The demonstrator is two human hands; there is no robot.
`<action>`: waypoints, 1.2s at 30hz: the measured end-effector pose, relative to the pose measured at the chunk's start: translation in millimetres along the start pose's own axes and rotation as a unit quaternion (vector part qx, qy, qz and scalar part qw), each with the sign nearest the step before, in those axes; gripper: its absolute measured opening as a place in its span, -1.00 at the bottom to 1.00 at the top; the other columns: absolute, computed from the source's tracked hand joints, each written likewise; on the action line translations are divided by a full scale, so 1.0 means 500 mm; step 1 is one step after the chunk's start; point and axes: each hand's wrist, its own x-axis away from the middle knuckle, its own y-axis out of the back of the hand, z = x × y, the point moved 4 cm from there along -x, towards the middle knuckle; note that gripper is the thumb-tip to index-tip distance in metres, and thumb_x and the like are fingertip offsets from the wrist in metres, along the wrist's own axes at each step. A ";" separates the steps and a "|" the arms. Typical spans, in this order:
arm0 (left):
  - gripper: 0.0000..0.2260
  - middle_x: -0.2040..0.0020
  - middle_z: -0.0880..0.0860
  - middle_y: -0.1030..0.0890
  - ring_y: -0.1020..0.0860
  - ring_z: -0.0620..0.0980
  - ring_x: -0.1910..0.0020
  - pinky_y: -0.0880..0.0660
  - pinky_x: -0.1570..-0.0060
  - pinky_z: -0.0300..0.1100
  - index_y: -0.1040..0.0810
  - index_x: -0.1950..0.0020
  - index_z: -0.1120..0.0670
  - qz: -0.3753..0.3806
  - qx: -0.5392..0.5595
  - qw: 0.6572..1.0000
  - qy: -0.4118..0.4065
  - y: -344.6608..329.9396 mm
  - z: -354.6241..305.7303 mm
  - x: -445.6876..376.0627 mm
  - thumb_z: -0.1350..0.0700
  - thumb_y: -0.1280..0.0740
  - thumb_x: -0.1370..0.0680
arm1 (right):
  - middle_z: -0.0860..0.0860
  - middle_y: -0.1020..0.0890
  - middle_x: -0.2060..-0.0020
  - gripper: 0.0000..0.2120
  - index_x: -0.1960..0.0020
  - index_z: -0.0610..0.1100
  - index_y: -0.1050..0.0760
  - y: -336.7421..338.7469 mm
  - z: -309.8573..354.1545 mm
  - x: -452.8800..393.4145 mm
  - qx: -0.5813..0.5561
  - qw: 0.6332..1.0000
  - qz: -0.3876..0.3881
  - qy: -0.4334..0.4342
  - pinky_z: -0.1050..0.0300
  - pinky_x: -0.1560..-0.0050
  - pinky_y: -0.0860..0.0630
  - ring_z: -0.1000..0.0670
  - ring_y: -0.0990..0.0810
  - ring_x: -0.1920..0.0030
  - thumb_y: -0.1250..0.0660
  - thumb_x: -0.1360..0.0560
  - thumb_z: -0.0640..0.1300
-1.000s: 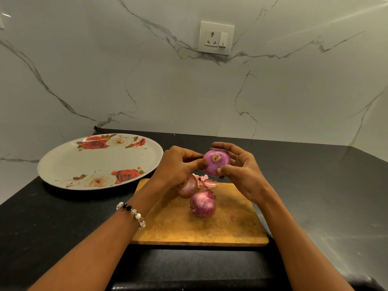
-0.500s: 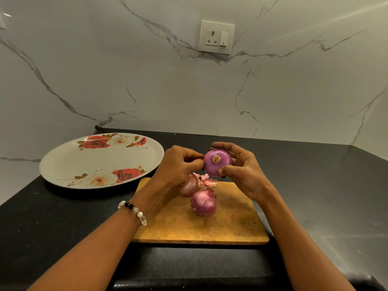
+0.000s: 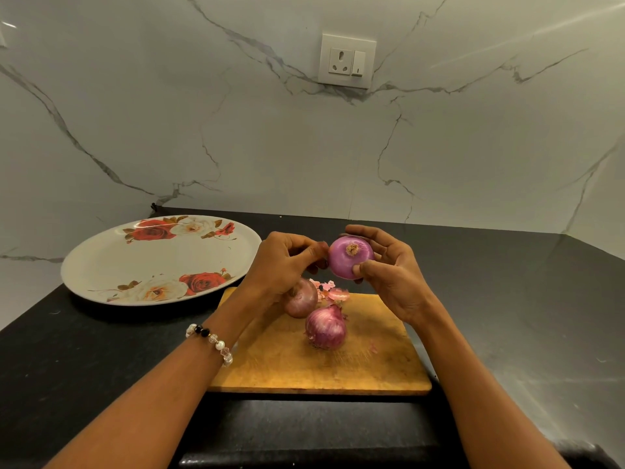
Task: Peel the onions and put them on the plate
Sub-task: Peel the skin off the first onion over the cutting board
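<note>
My right hand grips a smooth purple onion above the far edge of the wooden cutting board, root end toward me. My left hand has curled fingers whose tips pinch at the onion's left side. Two onions with their skins lie on the board: one partly hidden under my left hand, the other in the board's middle. Pink peel scraps lie at the board's far edge. The flowered white plate sits to the left with nothing on it.
The board and plate rest on a black counter against a marble wall. A wall socket is above. The counter's front edge runs just below the board.
The onion has turned slightly in my hands and my left fingertips shifted on its side. The onions on the board have not moved.
</note>
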 end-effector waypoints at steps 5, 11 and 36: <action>-0.67 0.18 0.01 -0.67 -0.64 -0.06 0.21 -0.59 0.16 -0.25 -0.65 -0.05 0.13 0.032 -0.005 0.999 0.016 -0.007 0.001 0.003 -0.05 -0.37 -0.41 | -0.05 -0.64 -0.15 -0.43 -0.24 -0.04 -0.54 0.001 -0.004 -0.001 0.005 1.000 0.019 -0.001 0.07 0.08 -0.65 -0.17 -0.60 -0.20 -0.44 -0.26 -0.34; -0.83 0.16 0.00 -0.66 -0.64 -0.09 0.19 -0.57 0.18 -0.33 -0.64 -0.09 0.14 0.049 -0.030 0.998 0.015 -0.006 0.001 0.005 0.16 -0.36 -0.52 | -0.07 -0.63 -0.18 -0.39 -0.27 -0.05 -0.52 0.005 -0.007 -0.001 0.017 0.999 0.037 -0.010 -0.04 -0.02 -0.65 -0.19 -0.59 -0.24 -0.44 -0.25 -0.36; -0.79 0.14 -0.01 -0.66 -0.64 -0.08 0.19 -0.59 0.16 -0.28 -0.61 -0.07 0.09 0.003 0.000 1.000 0.016 0.003 0.006 0.000 0.02 -0.31 -0.52 | -0.09 -0.63 -0.17 -0.38 -0.27 -0.06 -0.52 0.006 -0.005 -0.002 0.004 1.000 0.006 -0.005 0.08 0.08 -0.63 -0.17 -0.60 -0.21 -0.45 -0.23 -0.34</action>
